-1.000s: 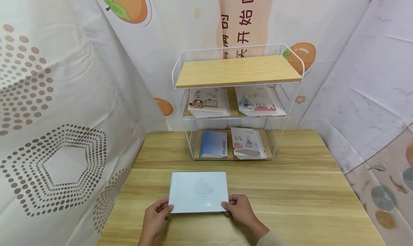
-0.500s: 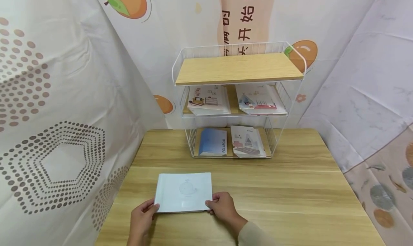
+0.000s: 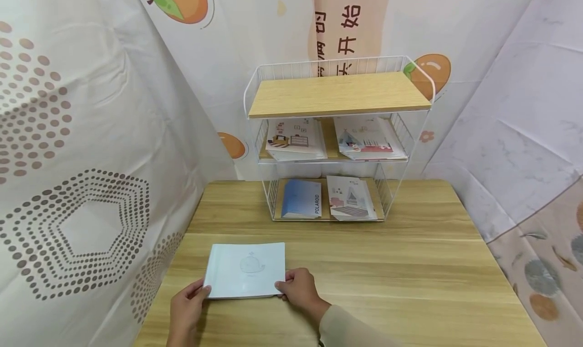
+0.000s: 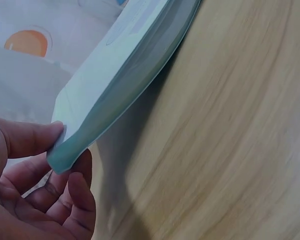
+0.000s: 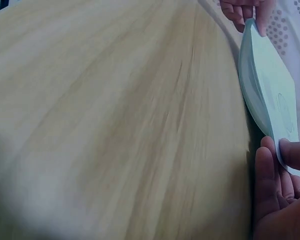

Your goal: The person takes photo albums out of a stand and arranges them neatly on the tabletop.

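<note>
A pale booklet [image 3: 246,271] with a faint whale drawing on its cover is held between both hands over the left front of the table. My left hand [image 3: 186,304] pinches its near left corner, thumb on top and fingers beneath. At the near right corner my right hand [image 3: 299,290] grips it the same way. In the left wrist view the booklet [image 4: 105,75] bows, its lower pages sagging away from the top cover above the wood. The right wrist view shows that same sag in the booklet [image 5: 272,80], with a dark shadow below it.
A white wire rack with wooden shelves [image 3: 339,94] stands at the back of the table [image 3: 387,266]. On its bottom shelf lie a blue POLAROID booklet [image 3: 301,199] and an illustrated booklet [image 3: 350,198]. Two stacks of booklets [image 3: 296,139] lie on the middle shelf. Patterned cloths hang around.
Both hands have carried the booklet leftward across the front of the table, keeping their grip on its near corners. The booklets on the rack have stayed put.
</note>
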`<state>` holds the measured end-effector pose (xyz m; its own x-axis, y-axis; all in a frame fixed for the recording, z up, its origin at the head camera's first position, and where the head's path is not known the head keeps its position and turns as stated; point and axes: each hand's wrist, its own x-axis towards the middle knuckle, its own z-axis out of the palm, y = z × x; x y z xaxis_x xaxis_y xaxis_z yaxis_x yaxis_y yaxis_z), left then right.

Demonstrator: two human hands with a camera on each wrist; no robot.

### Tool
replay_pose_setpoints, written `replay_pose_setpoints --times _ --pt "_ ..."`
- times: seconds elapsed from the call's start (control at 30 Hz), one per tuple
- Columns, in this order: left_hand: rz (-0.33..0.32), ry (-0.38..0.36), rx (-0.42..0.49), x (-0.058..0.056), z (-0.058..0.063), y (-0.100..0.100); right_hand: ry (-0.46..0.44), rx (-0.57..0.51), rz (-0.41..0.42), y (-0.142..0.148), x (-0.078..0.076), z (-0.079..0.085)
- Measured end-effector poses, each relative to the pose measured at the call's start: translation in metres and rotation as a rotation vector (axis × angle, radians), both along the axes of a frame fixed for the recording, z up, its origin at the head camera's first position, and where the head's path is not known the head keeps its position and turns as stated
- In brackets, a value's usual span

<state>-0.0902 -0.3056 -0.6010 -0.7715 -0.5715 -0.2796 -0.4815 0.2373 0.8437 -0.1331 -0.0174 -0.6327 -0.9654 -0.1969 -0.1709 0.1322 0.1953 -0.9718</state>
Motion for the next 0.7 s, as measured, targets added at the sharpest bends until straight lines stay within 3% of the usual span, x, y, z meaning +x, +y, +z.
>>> replay_pose_setpoints --times 0.13,0.47,0.7 --pt "0.039 0.003 -0.001 -0.002 -0.001 -0.007 0.013 0.031 0.005 -0.010 -0.001 -0.003" --pt "0.052 -0.025 -0.028 -0.011 -0.003 -0.023 0.048 0.151 0.024 -0.032 -0.009 -0.003" --pt "0.115 -0.050 -0.050 -0.021 -0.008 -0.035 0.066 0.241 0.055 -0.046 -0.010 -0.001"
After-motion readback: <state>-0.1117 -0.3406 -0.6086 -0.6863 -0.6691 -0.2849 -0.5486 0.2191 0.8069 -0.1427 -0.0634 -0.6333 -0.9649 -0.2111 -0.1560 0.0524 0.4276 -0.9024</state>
